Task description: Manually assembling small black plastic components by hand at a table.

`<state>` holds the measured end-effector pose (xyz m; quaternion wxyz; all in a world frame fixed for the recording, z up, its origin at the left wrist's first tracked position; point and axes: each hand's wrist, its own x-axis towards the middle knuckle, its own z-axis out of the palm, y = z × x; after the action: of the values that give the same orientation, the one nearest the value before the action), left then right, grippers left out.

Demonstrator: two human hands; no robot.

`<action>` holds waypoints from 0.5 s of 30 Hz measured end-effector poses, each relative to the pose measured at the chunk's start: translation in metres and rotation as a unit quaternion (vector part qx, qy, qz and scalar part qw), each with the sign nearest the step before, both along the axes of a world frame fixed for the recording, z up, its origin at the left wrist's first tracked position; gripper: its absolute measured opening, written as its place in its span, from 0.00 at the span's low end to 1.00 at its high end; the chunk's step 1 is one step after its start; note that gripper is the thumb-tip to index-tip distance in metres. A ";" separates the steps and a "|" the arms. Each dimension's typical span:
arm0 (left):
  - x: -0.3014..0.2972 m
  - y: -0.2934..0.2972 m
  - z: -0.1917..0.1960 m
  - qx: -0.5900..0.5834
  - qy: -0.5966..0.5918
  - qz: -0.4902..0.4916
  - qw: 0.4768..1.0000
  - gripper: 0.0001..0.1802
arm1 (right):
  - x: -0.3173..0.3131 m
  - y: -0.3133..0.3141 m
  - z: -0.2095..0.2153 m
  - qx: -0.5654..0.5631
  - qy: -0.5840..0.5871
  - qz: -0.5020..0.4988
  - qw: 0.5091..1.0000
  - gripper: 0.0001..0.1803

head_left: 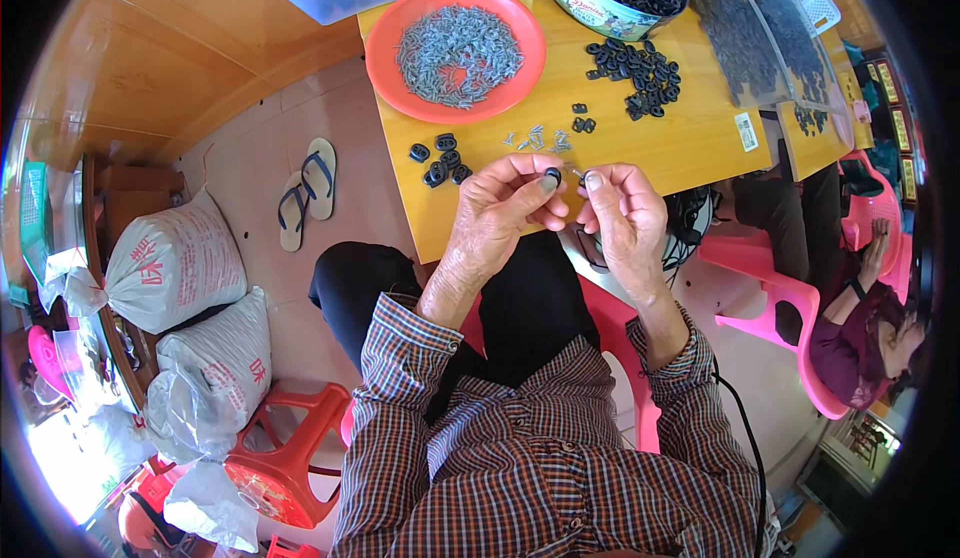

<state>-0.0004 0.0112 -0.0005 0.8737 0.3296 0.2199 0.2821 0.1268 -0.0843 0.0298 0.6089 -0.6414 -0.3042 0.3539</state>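
Observation:
My left hand (505,198) pinches a small black oval plastic piece (552,175) between thumb and fingertips, above the near edge of the yellow table. Close beside it, my right hand (622,208) is closed, thumb against fingers, on a thin metal screw (573,170) that points toward the black piece. Just beyond my hands lie several loose screws (537,139) and a few small black pieces (583,124). A group of black two-holed pieces (440,163) sits left of my left hand. Farther off, a red plate (383,83) holds a heap of screws.
A round tin (600,10) full of black parts stands at the back, with a pile of black rings (640,76) before it. Clear bins (745,53) are at the right. Another person (860,328) sits to the right. White sacks (180,258) and a red stool (290,448) stand left.

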 end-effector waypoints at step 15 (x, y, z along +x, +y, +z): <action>0.001 0.000 -0.007 -0.013 -0.002 0.001 1.000 0.11 | 0.001 0.001 0.001 -0.033 0.037 0.039 0.998 0.06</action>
<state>0.0002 0.0112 -0.0076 0.8778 0.3178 0.2223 0.2811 0.1279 -0.0835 0.0307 0.5841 -0.6354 -0.2938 0.4108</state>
